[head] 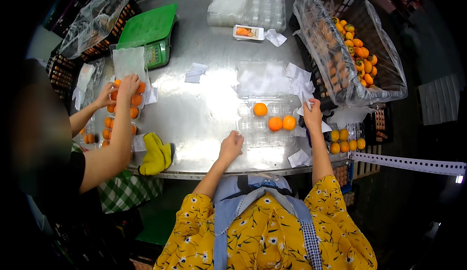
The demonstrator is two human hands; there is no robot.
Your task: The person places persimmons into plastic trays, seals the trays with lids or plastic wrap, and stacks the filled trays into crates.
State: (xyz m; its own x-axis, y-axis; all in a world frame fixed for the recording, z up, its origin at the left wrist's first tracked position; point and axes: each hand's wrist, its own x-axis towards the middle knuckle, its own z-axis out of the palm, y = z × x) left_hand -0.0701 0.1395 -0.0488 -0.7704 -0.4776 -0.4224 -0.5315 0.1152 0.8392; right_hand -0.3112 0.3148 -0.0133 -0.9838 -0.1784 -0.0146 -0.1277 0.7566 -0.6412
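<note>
In front of me lies a clear plastic clamshell tray [257, 138] with round cups, its lid [261, 78] folded back on the far side. Three orange persimmons sit in it: one persimmon [260, 109] in the far row and two persimmons [282, 123] side by side in the middle row. My left hand [232, 147] is at the tray's near left corner, fingers curled; whether it grips the edge is unclear. To the tray's right, my right hand [312, 116] pinches a white paper slip [306, 100] beside a loose pile of slips [299, 74].
A plastic-lined crate [386, 58] of persimmons stands right. Stacked clamshells [246, 9], a printed card box [248, 33] and a green scale [147, 25] sit farther back. At left, a co-worker's hands [124, 87] handle persimmons near yellow gloves [155, 155].
</note>
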